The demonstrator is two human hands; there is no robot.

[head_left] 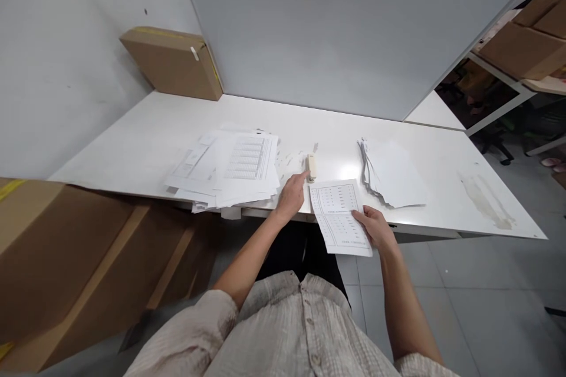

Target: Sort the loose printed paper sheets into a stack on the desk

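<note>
A small beige stapler [312, 166] stands on the white table in front of me. My left hand [292, 197] is beside its near left side, the index finger stretched out and seeming to touch it. The other fingers are partly hidden below the hand. My right hand [375, 227] pinches the right edge of a printed sheet of paper [338, 212], thumb on top. The sheet is tilted and reaches past the table's front edge, its far end close to the stapler. Whether it is one sheet or several, I cannot tell.
Left on the table [446, 159] lies a messy pile of printed papers [247, 159]. A stack of white sheets [395, 174] sits to the right. A cardboard box [172, 65] leans in the back left corner; large cartons [66, 259] stand at lower left. A panel [309, 29] closes the back.
</note>
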